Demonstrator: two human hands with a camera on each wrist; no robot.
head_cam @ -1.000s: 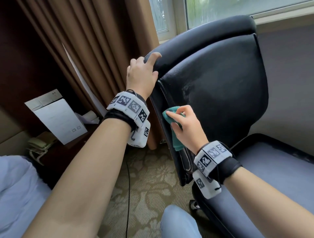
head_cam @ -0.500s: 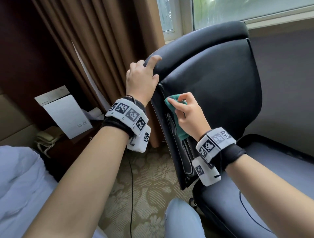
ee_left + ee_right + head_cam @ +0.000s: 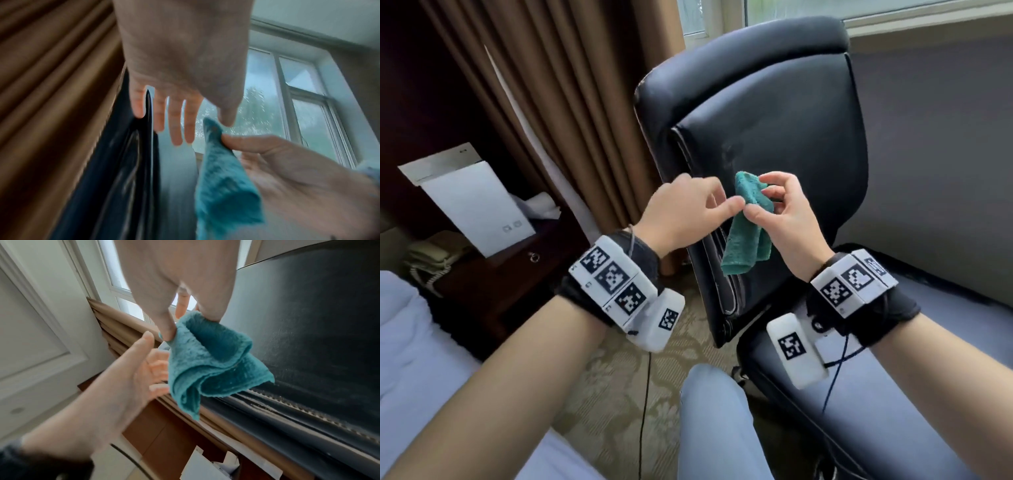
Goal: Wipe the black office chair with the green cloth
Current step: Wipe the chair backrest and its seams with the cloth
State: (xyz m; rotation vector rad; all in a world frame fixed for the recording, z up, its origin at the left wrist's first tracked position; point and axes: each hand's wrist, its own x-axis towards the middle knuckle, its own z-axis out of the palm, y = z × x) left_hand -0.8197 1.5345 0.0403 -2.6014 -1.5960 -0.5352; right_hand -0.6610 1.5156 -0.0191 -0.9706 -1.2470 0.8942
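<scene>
Head view: the right hand [image 3: 784, 219] pinches the green cloth [image 3: 748, 228] between thumb and forefinger, and the cloth hangs folded in the air just in front of the black office chair [image 3: 774, 120], near the backrest's left edge. The left hand [image 3: 685, 212] is right beside it, fingers relaxed and spread, thumb tip close to the right thumb; whether it touches the cloth cannot be told here. Half a second ago that left hand gripped the top corner of the backrest and the cloth was pressed on the leather; now both are off the chair. Far left, a brown curtain [image 3: 571, 102], a white folder [image 3: 472, 202] on a dark nightstand [image 3: 493, 284], a telephone [image 3: 428, 255] partly cut off by the bedding. No containers anywhere in view.

Left wrist view, blurred: the left hand [image 3: 180, 73] is wide, fingers straight and holding nothing. The cloth [image 3: 224, 181] dangles from the right hand [image 3: 287, 170], just beside the left thumb tip. The chair [image 3: 123, 178] shows only as a dark smeared edge, with the curtain [image 3: 51, 97] left and a window [image 3: 287, 97] far right.

Right wrist view: the right hand [image 3: 179, 280] nips the top of the cloth [image 3: 209, 358], which droops in folds. The left hand [image 3: 115, 386] reaches in palm-open, its fingertips hidden behind the cloth. The chair [image 3: 318, 337] fills the right side, its stitched seam running along below the cloth.
</scene>
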